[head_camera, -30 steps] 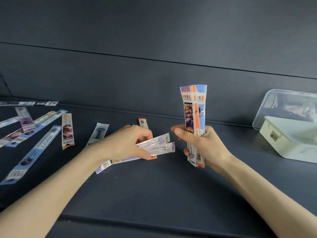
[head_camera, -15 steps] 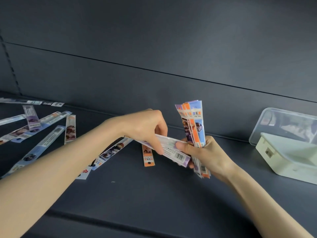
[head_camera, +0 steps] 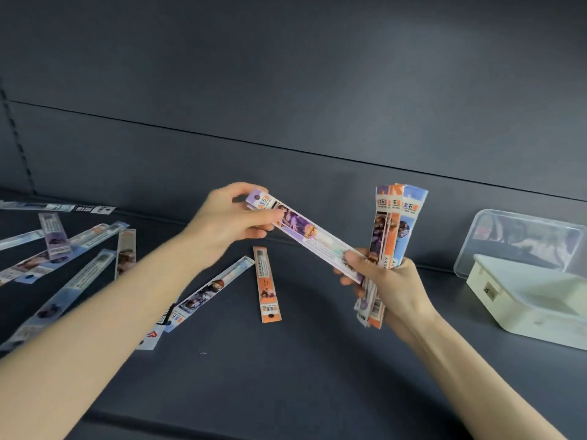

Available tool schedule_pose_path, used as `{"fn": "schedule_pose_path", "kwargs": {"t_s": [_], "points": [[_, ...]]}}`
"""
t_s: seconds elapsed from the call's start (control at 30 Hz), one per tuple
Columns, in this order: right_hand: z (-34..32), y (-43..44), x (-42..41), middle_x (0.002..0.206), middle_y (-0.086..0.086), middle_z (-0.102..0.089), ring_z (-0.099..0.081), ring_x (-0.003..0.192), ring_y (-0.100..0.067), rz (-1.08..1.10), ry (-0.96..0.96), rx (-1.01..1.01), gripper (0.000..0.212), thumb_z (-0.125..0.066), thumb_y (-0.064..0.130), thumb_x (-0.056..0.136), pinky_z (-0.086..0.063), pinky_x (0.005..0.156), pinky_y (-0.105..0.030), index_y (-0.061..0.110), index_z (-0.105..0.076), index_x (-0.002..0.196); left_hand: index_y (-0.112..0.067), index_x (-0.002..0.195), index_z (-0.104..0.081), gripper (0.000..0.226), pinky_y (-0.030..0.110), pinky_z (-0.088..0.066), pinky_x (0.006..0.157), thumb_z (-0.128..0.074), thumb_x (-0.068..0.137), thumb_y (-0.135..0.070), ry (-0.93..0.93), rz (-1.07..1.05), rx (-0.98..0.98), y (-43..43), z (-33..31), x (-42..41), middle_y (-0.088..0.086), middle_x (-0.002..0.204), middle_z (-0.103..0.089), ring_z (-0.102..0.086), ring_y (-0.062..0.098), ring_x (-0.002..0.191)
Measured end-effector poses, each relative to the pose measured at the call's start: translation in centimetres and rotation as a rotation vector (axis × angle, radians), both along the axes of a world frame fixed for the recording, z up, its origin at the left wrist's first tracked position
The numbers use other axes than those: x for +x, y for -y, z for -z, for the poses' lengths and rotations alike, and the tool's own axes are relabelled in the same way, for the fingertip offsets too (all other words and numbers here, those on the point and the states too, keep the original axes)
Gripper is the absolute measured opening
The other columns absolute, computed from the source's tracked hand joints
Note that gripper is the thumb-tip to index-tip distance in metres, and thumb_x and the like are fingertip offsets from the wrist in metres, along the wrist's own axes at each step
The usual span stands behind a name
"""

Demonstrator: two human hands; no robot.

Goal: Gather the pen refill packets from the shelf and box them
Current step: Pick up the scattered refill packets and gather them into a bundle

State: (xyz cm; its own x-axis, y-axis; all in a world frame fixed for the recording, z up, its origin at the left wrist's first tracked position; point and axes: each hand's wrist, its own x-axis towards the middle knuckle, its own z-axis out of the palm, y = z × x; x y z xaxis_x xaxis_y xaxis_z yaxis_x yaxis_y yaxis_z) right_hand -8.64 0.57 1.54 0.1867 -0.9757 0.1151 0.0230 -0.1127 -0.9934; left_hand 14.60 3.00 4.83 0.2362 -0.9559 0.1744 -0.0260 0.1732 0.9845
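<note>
My right hand (head_camera: 389, 282) grips an upright bundle of refill packets (head_camera: 392, 227), orange, purple and blue. My left hand (head_camera: 227, 219) pinches the upper end of purple packets (head_camera: 305, 231), which slant down to the right; their lower end rests under my right thumb against the bundle. An orange packet (head_camera: 266, 284) and a blue packet (head_camera: 211, 289) lie on the dark shelf (head_camera: 286, 369) below my hands. Several more packets (head_camera: 63, 249) are scattered at the left. The cream box (head_camera: 533, 300) stands at the right.
A clear plastic lid (head_camera: 521, 239) leans against the shelf's back wall behind the cream box. The dark back panel (head_camera: 286, 122) rises just behind everything. The shelf's front edge runs along the bottom of the view.
My left hand has risen and turned the purple packets face up, their lower end now against the bundle in my right hand. The view has shifted slightly.
</note>
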Motion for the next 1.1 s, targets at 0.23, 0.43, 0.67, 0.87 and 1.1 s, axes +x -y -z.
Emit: {"fn": "schedule_pose_path", "kwargs": {"t_s": [0.23,0.43,0.67,0.87,1.1], "points": [[0.7,-0.2,0.5,0.084,-0.013,-0.075,-0.068,0.065,-0.018,-0.111,0.009,0.055,0.011,-0.066,0.014,0.085,-0.050,0.051,-0.023,0.006,-0.072,0.091,-0.007,0.093,-0.071,0.009,0.024,-0.058,0.068,-0.067,0.086,-0.011,-0.235,-0.072,-0.090,0.7,1.2,-3.4,0.009,0.088,-0.076,-0.073,0.020,0.082],[0.4,0.1,-0.1,0.104,-0.008,-0.075,-0.069,0.098,-0.025,-0.319,0.044,0.030,0.029,-0.064,0.022,0.078,-0.052,0.089,-0.044,0.011,-0.071,0.104,-0.009,0.088,-0.074,0.010,0.022,-0.057,0.059,-0.073,0.078,-0.005,0.195,0.088,-0.179,0.2,-1.0,-4.0,0.003,0.083,-0.077,-0.072,0.012,0.071],[0.7,-0.4,0.4,0.079,-0.010,-0.072,-0.068,0.069,-0.020,-0.415,0.023,0.050,0.027,-0.069,0.020,0.074,-0.055,0.070,-0.034,0.005,-0.069,0.096,-0.015,0.092,-0.071,0.026,0.018,-0.055,0.064,-0.077,0.072,0.001,0.167,0.187,-0.264,0.4,-0.3,-6.5,-0.006,0.087,-0.077,-0.073,0.010,0.082],[1.1,-0.5,0.5,0.070,-0.007,-0.064,-0.062,0.062,-0.018,-0.451,0.049,0.091,0.021,-0.074,0.012,0.076,-0.056,0.066,-0.032,0.006,-0.071,0.095,-0.011,0.095,-0.071,0.023,0.023,-0.057,0.077,-0.076,0.073,-0.003,0.118,0.172,-0.308,0.8,1.2,-6.7,-0.002,0.095,-0.076,-0.072,0.013,0.089],[0.7,-0.4,0.7,0.066,-0.001,-0.059,-0.059,0.060,-0.013,-0.479,0.010,0.011,0.009,-0.067,0.011,0.075,-0.054,0.069,-0.032,0.016,-0.064,0.069,-0.008,0.105,-0.069,0.026,0.018,-0.052,0.079,-0.067,0.081,-0.018,0.144,0.313,-0.272,0.5,0.6,-7.2,-0.001,0.103,-0.074,-0.070,0.009,0.095]]}}
